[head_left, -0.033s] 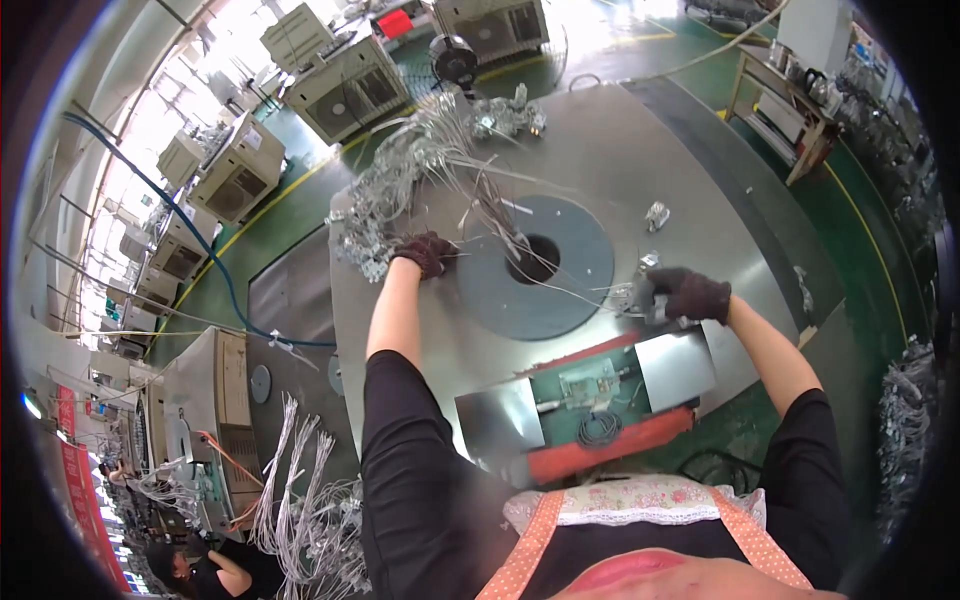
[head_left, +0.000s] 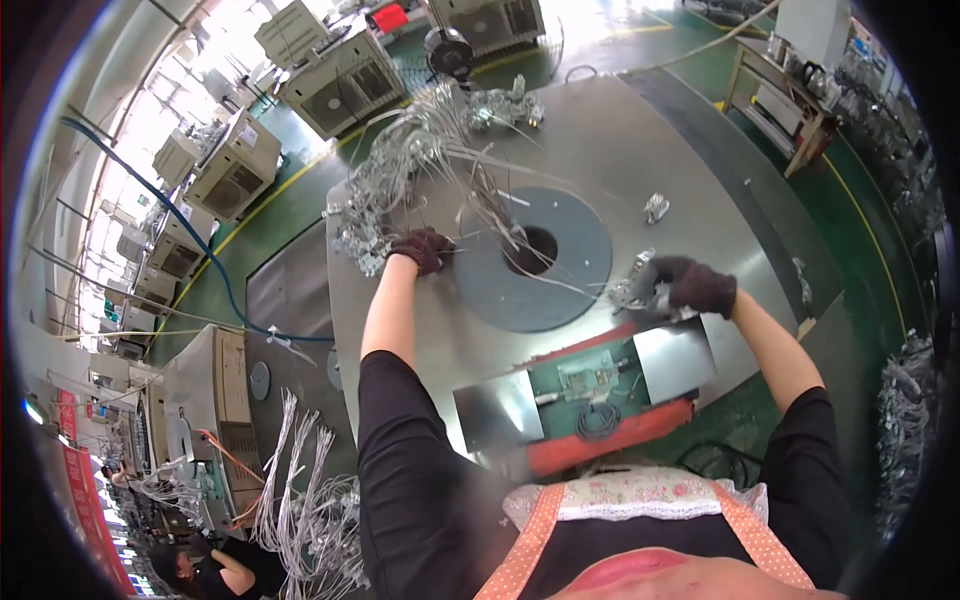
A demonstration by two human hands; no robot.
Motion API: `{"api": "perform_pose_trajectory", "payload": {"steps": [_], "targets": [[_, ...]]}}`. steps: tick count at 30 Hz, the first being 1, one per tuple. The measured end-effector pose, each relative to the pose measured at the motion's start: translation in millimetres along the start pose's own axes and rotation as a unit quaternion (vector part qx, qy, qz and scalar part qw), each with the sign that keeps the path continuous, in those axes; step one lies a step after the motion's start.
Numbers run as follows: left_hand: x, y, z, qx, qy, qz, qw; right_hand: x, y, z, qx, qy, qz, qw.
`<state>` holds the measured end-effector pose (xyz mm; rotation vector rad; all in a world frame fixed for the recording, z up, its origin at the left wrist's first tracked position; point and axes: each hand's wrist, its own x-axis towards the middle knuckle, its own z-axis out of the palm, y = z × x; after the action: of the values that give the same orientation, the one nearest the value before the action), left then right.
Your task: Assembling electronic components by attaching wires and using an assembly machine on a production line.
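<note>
My left hand (head_left: pixel 422 250), in a dark brown glove, is at the near edge of a tangled heap of grey wires (head_left: pixel 410 150) with silvery ends. Its fingers are curled, with thin wires between and around them. To the right, my right hand (head_left: pixel 695 287), gloved alike, is closed on a small bunch of grey wires with shiny silvery ends (head_left: pixel 632 284). Between the hands is a flat grey disc (head_left: pixel 480 290) with a dark round hole (head_left: pixel 530 250). Several wires trail from the heap across the disc. The right fingertips are partly hidden by the bunch.
A loose silvery piece (head_left: pixel 655 208) lies beyond my right hand on the metal tabletop (head_left: pixel 690 180). At the near edge is a red-framed opening (head_left: pixel 600 385) between shiny plates. More wire bundles (head_left: pixel 300 490) hang at lower left, near another person (head_left: pixel 215 570). A fan (head_left: pixel 448 55) stands beyond the table.
My right hand has shifted slightly, and the bunch in it sits higher and closer to the fingers. The left hand stays at the heap. The whole view has moved a little.
</note>
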<state>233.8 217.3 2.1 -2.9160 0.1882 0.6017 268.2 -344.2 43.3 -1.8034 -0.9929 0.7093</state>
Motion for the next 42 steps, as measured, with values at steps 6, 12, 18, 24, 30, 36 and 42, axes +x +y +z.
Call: {"api": "perform_pose_trajectory", "payload": {"steps": [6,12,18,24,30,36,42], "targets": [[-54.2,66.4,-17.3,-0.035,0.009,0.002,0.999,-46.6,-86.8,-2.4,0.328,-0.110,0.156,0.925],[-92.7,80.2,39.2,-0.025,0.149,-0.020,0.988,-60.1,-123.9,37.8,0.385,-0.239,-0.066,0.889],[-112.1,109.1,54.5,-0.041,0.112,-0.086,0.989,-53.9,-161.6,66.3,0.438,-0.217,-0.117,0.865],[-140.3,145.9,55.6,-0.039,0.246,-0.073,0.966,-26.0,-129.9,106.6,0.571,-0.163,0.042,0.804],[-182.7,189.1,13.4,-0.241,0.362,-0.170,0.884,-42.7,-134.5,129.9,0.447,-0.080,-0.073,0.888],[-199.6,242.4,31.0,-0.266,0.431,-0.164,0.847,-63.7,-154.9,137.3,0.509,0.042,0.004,0.860],[-205.1,259.7,20.8,-0.258,0.418,-0.199,0.848,-74.6,-145.2,150.5,0.515,0.126,0.069,0.845]]}}
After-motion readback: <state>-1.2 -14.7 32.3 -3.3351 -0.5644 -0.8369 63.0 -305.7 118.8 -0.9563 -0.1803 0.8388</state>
